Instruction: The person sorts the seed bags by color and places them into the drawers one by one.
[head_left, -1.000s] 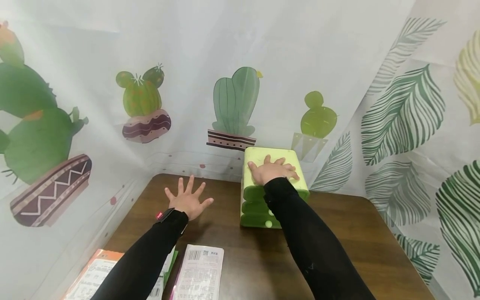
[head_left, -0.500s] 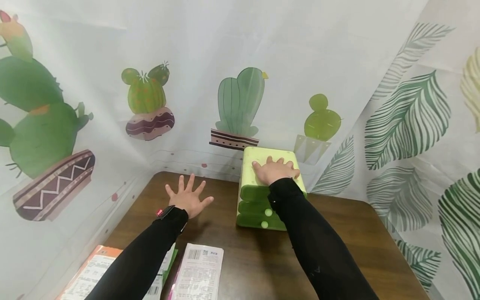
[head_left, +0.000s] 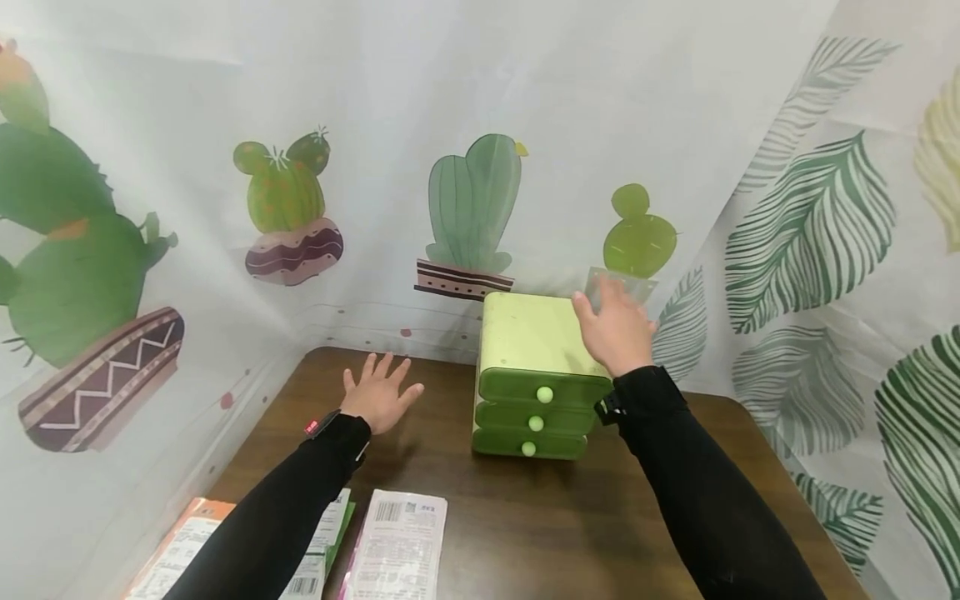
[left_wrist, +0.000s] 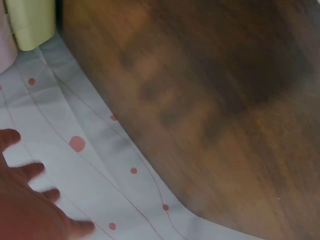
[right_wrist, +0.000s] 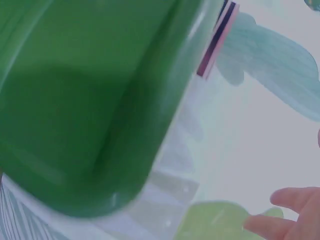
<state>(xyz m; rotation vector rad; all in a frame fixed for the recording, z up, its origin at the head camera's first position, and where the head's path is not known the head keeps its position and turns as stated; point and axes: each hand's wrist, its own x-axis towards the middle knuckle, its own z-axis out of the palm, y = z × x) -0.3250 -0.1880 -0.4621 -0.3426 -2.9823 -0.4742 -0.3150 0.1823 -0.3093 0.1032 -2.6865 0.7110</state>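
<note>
A small three-drawer box with a pale green top and dark green drawer fronts stands at the back of the table, its round light-green knobs facing me. My right hand is at the right edge of its top, fingers extended, holding nothing. In the right wrist view, the dark green top drawer front fills the upper left, and the fingers show at lower right. Left of the box my left hand hovers over the table with fingers spread, and in the left wrist view its fingertips show at lower left.
Printed packets lie at the front left of the brown table: a pink-edged white one, a green-edged one and an orange-edged one. A white cloth with cactus prints hangs behind and at the sides.
My right hand has lifted off the middle of the box's top and shifted right, uncovering the top and the upper drawer knob. My left hand stays nearly in place.
</note>
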